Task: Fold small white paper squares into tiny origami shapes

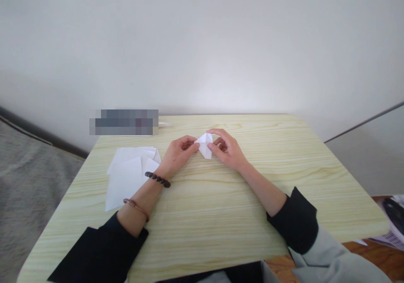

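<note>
A small piece of folded white paper (205, 145), with creases and pointed corners, is held up above the middle of the table. My left hand (182, 149) pinches its left corner between thumb and fingers. On the other side, my right hand (227, 148) grips the right edge, thumb on the near face and index finger at the top corner. The fingers behind the paper are partly hidden. Several loose white paper sheets (123, 182) lie overlapping on the table, left of my left wrist, and my forearm covers part of them.
The light wood-grain table (221, 215) stands against a white wall (202, 47). A blurred-out object (124, 123) sits at the back left corner, with a thin white item (164, 124) beside it. Grey fabric (28, 198) is left of the table; a purplish basket (393, 232) is low on the right.
</note>
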The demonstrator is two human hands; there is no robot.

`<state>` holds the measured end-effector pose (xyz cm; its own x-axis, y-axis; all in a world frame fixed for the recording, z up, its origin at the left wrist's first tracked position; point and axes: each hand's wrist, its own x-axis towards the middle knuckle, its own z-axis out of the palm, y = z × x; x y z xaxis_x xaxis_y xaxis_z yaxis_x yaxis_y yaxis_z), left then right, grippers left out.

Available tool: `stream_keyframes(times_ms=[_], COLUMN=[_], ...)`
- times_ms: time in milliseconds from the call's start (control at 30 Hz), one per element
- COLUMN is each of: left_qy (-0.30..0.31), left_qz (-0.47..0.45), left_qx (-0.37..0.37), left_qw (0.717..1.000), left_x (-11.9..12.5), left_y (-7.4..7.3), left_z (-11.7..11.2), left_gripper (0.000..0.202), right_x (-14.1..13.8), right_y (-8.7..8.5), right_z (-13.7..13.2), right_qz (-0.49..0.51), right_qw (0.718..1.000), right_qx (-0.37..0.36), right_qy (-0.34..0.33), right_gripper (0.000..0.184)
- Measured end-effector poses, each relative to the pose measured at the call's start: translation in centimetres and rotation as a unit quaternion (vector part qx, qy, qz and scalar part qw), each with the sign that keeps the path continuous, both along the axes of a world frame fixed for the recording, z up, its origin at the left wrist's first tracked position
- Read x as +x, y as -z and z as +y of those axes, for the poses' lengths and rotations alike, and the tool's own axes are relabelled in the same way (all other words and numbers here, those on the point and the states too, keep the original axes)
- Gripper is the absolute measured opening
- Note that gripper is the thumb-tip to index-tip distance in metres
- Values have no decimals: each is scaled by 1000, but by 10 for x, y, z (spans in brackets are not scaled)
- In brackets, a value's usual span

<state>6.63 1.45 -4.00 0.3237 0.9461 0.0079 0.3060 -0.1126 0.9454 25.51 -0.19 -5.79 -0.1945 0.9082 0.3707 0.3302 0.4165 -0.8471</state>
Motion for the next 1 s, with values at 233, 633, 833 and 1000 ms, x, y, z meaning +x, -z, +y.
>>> stream_keyframes(times_ms=[233,633,833,1000], left_qy=[4,-3,-18,-27], left_qz=[37,28,37,35], left_qx=[29,12,7,2], left_qw=[999,1000,999,999], left_x=[0,2,2,2], left_y=[-4,-6,-5,-6], left_z=[-2,-4,-4,-4], left_gripper=[33,37,38,38], right_x=[0,0,0,0], right_y=[1,3,1,2], right_z=[3,6,4,4], right_qz=[-29,-58,-51,-32], right_qw=[998,986,987,987], right_qx=[49,146,142,159], right_qy=[14,54,49,5], right_gripper=[29,9,6,9])
